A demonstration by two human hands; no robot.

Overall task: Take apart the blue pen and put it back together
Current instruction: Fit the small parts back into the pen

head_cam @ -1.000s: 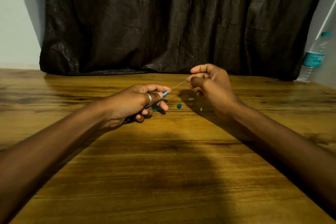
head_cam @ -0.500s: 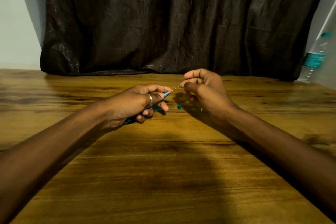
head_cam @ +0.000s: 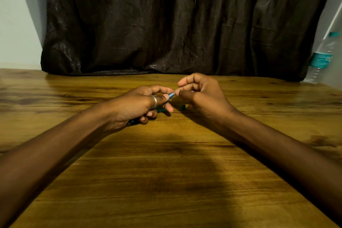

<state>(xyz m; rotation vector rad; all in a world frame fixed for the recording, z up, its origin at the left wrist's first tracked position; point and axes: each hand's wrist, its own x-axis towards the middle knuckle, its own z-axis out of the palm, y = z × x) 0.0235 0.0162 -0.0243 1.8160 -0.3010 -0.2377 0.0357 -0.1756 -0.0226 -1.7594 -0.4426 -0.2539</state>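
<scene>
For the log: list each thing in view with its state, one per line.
pen barrel: held above the table, tip toward the right hand.
left hand: grips the pen barrel.
right hand: fingertips pinch at the pen barrel's tip.
small teal part: lies loose on the table.
water bottle: upright, capped.

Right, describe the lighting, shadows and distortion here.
Head view: dim warm light, with a soft shadow on the table between the forearms; head view: faint sheen on the dark backdrop; head view: wide-angle lens leans the water bottle at right; head view: the blue pen, gripped by the left hand and pinched at its tip by the right hand, is dim, slightly soft.
</scene>
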